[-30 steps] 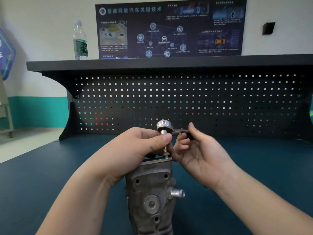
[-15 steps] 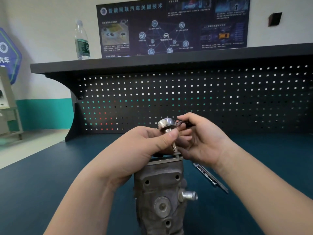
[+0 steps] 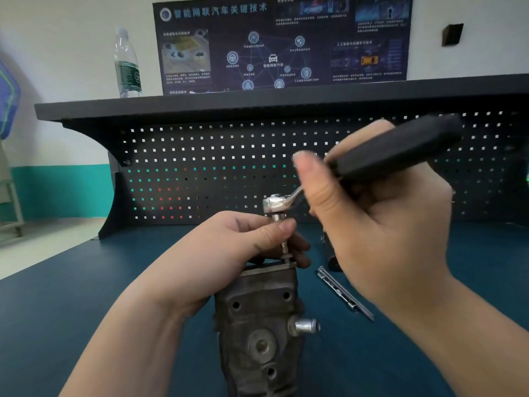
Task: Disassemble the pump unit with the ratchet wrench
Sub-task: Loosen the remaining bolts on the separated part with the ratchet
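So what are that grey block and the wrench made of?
The grey block looks like cast metal, probably aluminium: dull, rough, mottled grey with a brighter pipe stub. The wrench has a shiny, mirror-like head, likely chromed steel, and a matte black handle that looks like rubber or plastic, gripped by the right hand.

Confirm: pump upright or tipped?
Upright. The pump stands on end on the table, ratchet atop, left hand steadying.
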`<state>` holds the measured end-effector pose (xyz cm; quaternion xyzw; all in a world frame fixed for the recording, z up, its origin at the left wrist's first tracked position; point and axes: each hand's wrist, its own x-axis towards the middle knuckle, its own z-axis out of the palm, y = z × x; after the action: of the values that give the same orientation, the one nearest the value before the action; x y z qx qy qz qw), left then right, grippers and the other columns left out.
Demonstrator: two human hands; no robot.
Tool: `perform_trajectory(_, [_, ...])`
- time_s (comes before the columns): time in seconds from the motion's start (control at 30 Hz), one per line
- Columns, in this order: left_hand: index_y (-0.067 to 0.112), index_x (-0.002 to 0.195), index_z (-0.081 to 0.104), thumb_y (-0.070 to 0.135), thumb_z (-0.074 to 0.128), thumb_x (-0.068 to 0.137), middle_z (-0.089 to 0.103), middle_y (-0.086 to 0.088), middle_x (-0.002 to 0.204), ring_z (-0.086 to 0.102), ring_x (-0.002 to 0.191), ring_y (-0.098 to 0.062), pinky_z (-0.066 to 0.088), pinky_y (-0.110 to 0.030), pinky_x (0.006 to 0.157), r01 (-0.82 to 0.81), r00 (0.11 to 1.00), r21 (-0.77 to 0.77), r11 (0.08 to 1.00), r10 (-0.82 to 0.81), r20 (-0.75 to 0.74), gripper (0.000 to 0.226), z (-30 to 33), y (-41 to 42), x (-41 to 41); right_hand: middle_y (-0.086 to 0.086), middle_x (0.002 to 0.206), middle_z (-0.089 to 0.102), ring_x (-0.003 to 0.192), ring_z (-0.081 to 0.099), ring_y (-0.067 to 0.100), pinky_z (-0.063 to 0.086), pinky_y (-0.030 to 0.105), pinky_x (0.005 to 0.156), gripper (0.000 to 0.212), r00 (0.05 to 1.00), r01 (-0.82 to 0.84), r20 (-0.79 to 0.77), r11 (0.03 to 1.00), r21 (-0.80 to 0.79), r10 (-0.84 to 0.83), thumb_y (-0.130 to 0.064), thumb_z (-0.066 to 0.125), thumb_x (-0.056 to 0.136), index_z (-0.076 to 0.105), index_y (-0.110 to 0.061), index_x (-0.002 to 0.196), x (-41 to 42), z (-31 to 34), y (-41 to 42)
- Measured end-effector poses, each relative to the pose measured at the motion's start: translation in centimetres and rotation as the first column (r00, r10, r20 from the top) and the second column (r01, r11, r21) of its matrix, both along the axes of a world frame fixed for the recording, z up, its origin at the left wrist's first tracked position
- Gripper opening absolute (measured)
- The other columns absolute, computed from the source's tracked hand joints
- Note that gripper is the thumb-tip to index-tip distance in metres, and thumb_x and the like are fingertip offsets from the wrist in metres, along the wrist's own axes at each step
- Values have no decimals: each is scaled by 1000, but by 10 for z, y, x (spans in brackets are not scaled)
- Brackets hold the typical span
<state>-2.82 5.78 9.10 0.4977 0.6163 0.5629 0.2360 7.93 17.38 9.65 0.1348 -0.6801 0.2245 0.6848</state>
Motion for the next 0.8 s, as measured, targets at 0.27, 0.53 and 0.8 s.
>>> perform_trajectory(0.27, [20, 82, 77, 47, 61, 72, 76, -10, 89, 70, 77, -8, 50, -15, 63, 23, 999, -5, 1000, -23, 43, 33, 2, -3, 0, 1, 52, 45, 40, 36, 8, 32, 16, 36, 25, 402, -479, -445, -231, -847, 800, -21, 53, 91, 51, -8, 70, -27, -6, 21])
perform_trajectory(0.53, [13, 71, 76, 46, 66, 66, 76, -11, 85, 70, 71, -10, 52, -18, 59, -13, 997, -24, 1000, 14, 77, 35, 0, -1, -1, 0, 52, 57, 45, 52, 10, 41, 22, 43, 25, 842, -449, -78, 613, -650, 534, -28, 63, 92, 54, -13, 74, -16, -3, 7])
perform_trajectory(0.8, [23, 90, 77, 52, 58, 69, 76, -6, 90, 71, 90, -11, 53, -15, 70, 9, 1000, -26, 1000, -9, 12, 41, 0, 4, 3, 0, 50, 55, 43, 49, 12, 37, 23, 41, 26, 838, -414, 2, 638, -649, 546, -20, 58, 94, 55, -11, 69, -9, 9, 13])
